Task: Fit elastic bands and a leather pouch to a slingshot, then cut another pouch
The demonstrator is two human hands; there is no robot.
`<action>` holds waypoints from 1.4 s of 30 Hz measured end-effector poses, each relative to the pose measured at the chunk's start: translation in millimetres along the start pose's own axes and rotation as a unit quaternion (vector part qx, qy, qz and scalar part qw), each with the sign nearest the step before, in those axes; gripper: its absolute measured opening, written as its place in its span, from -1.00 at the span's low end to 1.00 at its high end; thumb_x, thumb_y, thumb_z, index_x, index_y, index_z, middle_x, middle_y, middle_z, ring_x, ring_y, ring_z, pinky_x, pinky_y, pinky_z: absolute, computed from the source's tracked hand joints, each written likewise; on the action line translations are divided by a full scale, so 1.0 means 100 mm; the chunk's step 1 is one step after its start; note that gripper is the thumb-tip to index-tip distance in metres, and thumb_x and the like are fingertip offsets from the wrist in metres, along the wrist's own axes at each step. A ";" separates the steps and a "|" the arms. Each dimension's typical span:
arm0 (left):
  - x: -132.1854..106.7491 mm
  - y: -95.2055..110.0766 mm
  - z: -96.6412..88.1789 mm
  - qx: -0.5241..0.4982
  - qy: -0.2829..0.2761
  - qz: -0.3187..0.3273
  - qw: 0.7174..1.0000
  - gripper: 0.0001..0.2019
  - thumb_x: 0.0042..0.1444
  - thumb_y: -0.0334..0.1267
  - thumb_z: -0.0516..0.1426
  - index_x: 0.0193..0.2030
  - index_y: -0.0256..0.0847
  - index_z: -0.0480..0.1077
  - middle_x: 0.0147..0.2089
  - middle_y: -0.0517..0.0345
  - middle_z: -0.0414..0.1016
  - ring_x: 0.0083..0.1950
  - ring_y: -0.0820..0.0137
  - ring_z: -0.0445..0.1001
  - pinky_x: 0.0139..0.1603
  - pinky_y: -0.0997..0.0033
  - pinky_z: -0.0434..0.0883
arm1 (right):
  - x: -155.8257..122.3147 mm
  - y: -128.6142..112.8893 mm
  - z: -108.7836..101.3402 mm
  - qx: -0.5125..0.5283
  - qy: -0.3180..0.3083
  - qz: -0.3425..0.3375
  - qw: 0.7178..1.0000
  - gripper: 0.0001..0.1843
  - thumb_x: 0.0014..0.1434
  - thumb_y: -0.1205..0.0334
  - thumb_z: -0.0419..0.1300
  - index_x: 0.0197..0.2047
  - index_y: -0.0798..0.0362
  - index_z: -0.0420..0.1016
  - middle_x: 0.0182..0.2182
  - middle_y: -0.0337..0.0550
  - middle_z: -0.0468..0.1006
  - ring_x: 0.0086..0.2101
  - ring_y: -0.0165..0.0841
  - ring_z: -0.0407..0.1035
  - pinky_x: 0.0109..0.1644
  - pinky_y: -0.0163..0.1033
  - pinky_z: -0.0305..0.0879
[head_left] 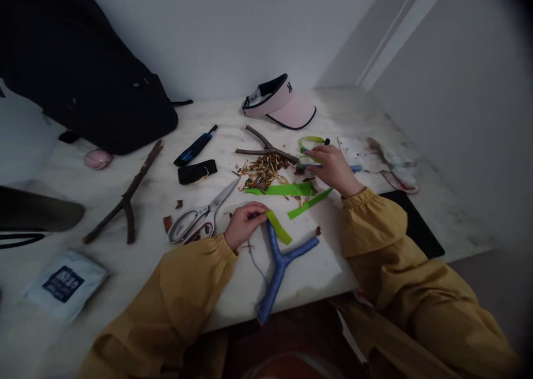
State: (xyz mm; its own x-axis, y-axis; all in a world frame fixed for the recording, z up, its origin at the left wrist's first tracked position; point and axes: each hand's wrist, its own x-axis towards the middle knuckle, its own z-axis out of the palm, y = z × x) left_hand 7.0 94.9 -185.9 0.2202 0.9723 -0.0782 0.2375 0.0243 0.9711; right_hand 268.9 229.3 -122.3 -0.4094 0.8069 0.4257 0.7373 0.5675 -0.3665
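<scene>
- The blue cord-wrapped fork point(280, 262) lies flat at the near edge of the pale marble table point(225, 115); its long axis runs near to far, stem pointing near, two arms spreading far
- Left hand point(245, 222) pinches a flat green strip point(278, 227) against the left arm's tip
- Right hand point(334, 169), farther right, is clenched on a looped green band point(310, 141) beside a bare rough twig point(266, 146); steel scissors point(200, 215) lie to the left

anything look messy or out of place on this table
Yes. Bark shavings lie scattered on the table beside the bare forked stick, with a few chips near the scissors. The blue wrapped stick pokes its handle past the table edge, a loose thread trailing from it. The paper far right is stained.
</scene>
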 end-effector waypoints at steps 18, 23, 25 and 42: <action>0.04 0.09 0.04 -0.146 0.004 -0.102 0.984 -0.69 0.26 -0.07 0.05 -0.10 -0.31 0.38 -0.31 0.15 0.44 -0.40 0.49 0.42 -0.40 0.42 0.43 | -0.67 -1.10 0.59 0.428 -0.101 0.203 0.875 -0.71 -0.10 0.02 0.38 -0.43 0.05 0.49 -0.54 -0.27 0.45 -0.48 -0.40 0.27 -0.35 -0.27 0.17; 0.01 0.15 -0.02 -0.151 0.014 -0.059 0.987 -0.67 0.08 -0.04 0.18 -0.21 -0.31 0.44 -0.67 0.44 0.04 -0.69 0.63 0.01 -0.67 0.56 -0.01 | -0.69 -1.00 0.57 0.490 -0.110 0.239 0.831 -0.67 0.00 -0.06 0.31 -0.39 0.05 0.48 -0.58 -0.29 0.48 -0.53 -0.43 0.33 -0.39 -0.30 0.22; 0.00 0.16 -0.04 -0.133 0.019 -0.043 0.990 -0.68 -0.01 -0.09 0.24 -0.21 -0.30 0.46 -0.65 0.40 0.16 -0.67 0.61 0.06 -0.64 0.54 0.03 | -0.71 -0.96 0.59 0.510 -0.107 0.244 0.817 -0.66 0.01 -0.07 0.30 -0.37 0.05 0.48 -0.57 -0.29 0.48 -0.53 -0.44 0.35 -0.38 -0.30 0.24; -0.03 0.34 -0.17 -0.039 0.018 -0.001 0.999 -0.75 0.10 -0.16 0.08 -0.53 -0.21 0.24 -0.63 0.38 0.07 -0.58 0.57 0.04 -0.55 0.52 0.04 | -0.74 -0.97 0.54 0.533 -0.101 0.211 0.813 -0.75 0.07 -0.01 0.28 -0.39 0.00 0.49 -0.41 -0.24 0.51 -0.44 -0.41 0.38 -0.34 -0.28 0.32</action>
State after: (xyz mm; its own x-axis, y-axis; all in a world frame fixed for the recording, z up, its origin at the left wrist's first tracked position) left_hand -1.2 97.0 -149.2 0.1848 0.9801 -0.0729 0.1622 0.0427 0.9858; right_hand 198.9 123.2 -163.5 -0.3998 0.9161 -0.0295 -0.0045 -0.0342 -0.9994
